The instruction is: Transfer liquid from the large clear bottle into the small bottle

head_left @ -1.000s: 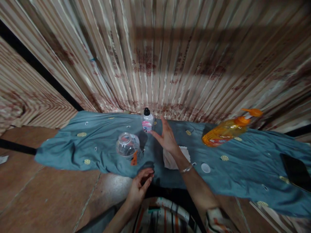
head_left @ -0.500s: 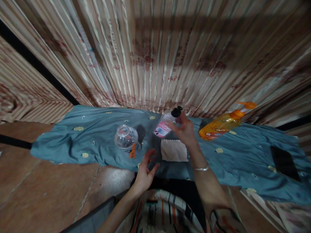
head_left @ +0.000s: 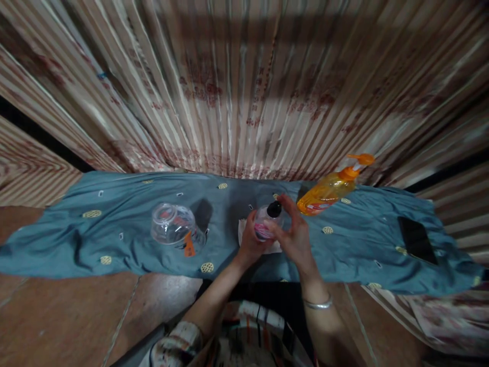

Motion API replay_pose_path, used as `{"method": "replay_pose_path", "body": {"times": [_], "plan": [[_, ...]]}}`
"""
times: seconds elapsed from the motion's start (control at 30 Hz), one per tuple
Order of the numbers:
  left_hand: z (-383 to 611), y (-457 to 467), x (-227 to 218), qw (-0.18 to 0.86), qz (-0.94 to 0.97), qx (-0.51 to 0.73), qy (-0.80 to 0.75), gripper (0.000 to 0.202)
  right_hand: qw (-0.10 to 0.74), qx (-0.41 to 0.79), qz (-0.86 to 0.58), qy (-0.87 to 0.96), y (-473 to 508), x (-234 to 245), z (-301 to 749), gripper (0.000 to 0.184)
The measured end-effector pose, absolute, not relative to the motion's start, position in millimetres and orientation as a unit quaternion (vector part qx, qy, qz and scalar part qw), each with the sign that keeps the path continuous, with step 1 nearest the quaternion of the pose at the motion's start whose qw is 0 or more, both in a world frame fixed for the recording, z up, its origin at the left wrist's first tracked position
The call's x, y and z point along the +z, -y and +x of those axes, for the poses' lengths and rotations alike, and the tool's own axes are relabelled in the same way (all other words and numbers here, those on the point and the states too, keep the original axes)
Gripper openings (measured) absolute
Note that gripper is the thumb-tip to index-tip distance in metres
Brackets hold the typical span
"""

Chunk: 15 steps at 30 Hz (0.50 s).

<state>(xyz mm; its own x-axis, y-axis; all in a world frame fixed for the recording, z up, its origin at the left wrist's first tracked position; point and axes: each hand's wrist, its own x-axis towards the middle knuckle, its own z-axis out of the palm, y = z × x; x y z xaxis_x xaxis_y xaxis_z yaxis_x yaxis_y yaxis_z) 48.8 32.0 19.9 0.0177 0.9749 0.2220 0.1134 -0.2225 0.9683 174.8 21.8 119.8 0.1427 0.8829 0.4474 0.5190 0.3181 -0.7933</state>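
Note:
A small clear bottle (head_left: 263, 224) with a pink label and a black cap is held up over the blue cloth (head_left: 114, 239). My left hand (head_left: 250, 244) is wrapped round its body from the left. My right hand (head_left: 294, 237) is on it from the right, fingers up by the black cap (head_left: 274, 209). A white square cloth (head_left: 244, 237) lies on the blue cloth right under my hands, mostly hidden by them. A clear glass bowl (head_left: 171, 232) with an orange tag lies upside down to the left.
An orange pump bottle (head_left: 330, 186) stands at the back right of the blue cloth. A black phone (head_left: 416, 239) lies at the right end. A striped curtain (head_left: 244, 92) hangs behind. Brown floor tiles (head_left: 76, 316) spread in front.
My right hand picked the small bottle up from the back of the cloth and brought it toward me. My left hand rose from the cloth edge and closed on it.

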Motion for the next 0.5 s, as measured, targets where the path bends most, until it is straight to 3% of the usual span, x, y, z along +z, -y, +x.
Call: {"method": "replay_pose_path", "body": {"times": [0.2,0.43,0.5], "plan": [[44.3,-26.1,21.8,0.390,0.599,0.522,-0.465,0.085,0.558,0.184,-0.564,0.580,-30.3,129.4,160.7,0.039],[45.3,-23.9,19.1,0.371,0.605,0.520,-0.476,0.070,0.524,0.265,-0.523,0.618,-23.8,130.8,169.9,0.032],[45.8,-24.9,17.6,0.372,0.602,0.519,-0.480,0.074,0.501,0.294,-0.503,0.639,-23.9,133.8,175.2,0.032]]}}
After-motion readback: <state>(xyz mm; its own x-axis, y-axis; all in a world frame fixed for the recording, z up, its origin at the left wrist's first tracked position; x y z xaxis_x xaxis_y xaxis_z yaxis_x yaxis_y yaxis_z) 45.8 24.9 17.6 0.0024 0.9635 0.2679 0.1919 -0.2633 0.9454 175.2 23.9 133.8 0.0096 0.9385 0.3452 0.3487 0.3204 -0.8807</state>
